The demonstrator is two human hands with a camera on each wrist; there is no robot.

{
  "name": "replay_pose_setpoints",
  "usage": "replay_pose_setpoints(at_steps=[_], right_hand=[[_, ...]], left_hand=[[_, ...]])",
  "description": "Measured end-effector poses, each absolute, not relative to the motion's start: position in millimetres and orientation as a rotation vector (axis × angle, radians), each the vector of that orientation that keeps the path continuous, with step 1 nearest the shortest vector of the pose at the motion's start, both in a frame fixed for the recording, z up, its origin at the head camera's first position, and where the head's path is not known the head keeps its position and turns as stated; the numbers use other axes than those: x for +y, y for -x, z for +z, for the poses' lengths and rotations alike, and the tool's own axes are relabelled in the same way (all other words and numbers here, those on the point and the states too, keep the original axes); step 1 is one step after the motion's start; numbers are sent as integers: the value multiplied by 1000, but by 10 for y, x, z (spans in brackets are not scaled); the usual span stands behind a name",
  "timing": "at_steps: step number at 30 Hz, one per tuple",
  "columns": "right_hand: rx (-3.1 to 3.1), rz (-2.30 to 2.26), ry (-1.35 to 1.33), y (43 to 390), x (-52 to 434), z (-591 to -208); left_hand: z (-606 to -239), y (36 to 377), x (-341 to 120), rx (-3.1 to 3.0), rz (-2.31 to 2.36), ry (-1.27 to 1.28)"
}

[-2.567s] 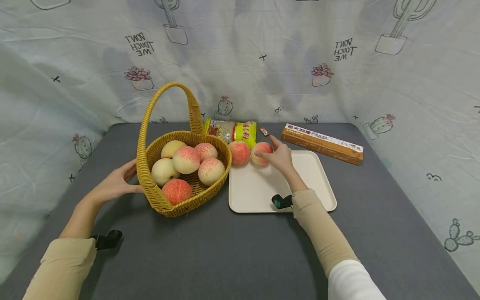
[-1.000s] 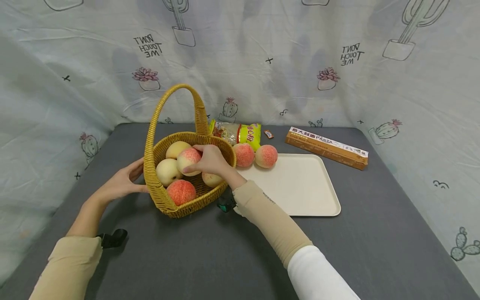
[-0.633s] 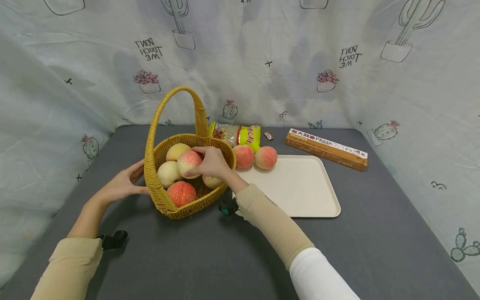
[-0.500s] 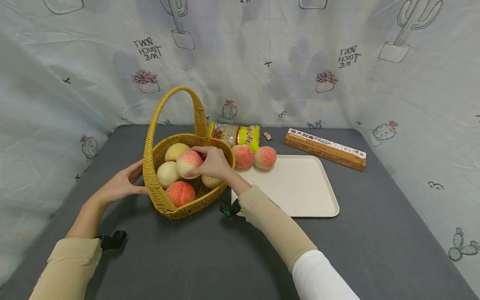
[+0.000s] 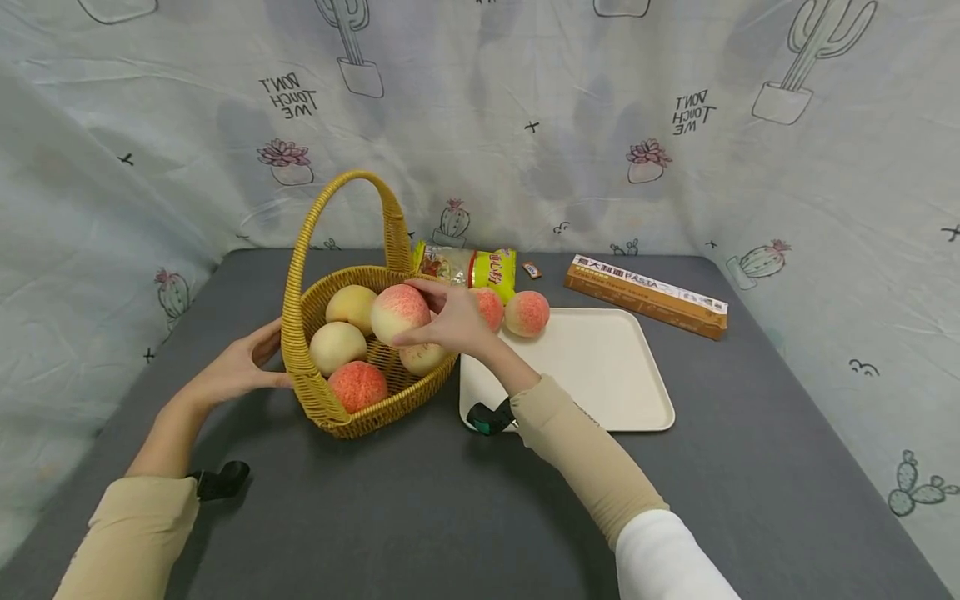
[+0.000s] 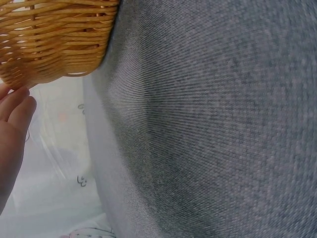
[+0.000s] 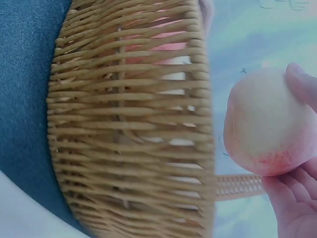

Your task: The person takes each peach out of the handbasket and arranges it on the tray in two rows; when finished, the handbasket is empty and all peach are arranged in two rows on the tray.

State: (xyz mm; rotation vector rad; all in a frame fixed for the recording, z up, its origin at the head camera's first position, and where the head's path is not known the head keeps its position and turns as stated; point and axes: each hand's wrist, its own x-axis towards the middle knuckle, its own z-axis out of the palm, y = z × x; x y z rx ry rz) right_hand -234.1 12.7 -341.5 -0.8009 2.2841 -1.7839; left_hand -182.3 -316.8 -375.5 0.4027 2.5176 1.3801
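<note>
A yellow wicker basket (image 5: 390, 417) with a tall arched handle stands left of centre. Several peaches lie in it, among them a red one (image 5: 358, 386) at the front and pale ones (image 5: 337, 347) at the left. My left hand (image 5: 236, 367) holds the basket's left end between fingers and thumb; the left wrist view shows fingertips against the weave. Above the basket's right side, my right hand (image 5: 457, 321) grips a pink-and-cream peach (image 5: 397, 313) between thumb and fingers. In the right wrist view this peach (image 7: 267, 119) is clear of the basket wall (image 7: 133, 109).
Right of the basket lies a cream tray (image 5: 600, 375) with two peaches, one (image 5: 527, 314) at its back-left edge, the other (image 5: 491, 307) partly hidden by my hand. Behind are a yellow noodle bag (image 5: 491, 268), a small wrapped sweet (image 5: 532, 270) and a brown pasta box (image 5: 645, 296).
My right hand left a peach on the tray, reached into the basket and took hold of another peach. That peach has now risen and moved right. My left hand has stayed on the basket.
</note>
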Motion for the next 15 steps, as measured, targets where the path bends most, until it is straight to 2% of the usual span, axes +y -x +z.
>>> replay_pose_setpoints(at_steps=[15], right_hand=[[2297, -1825, 785, 2231, 547, -3365]], left_hand=[[-3749, 1837, -3163, 2531, 1344, -385]])
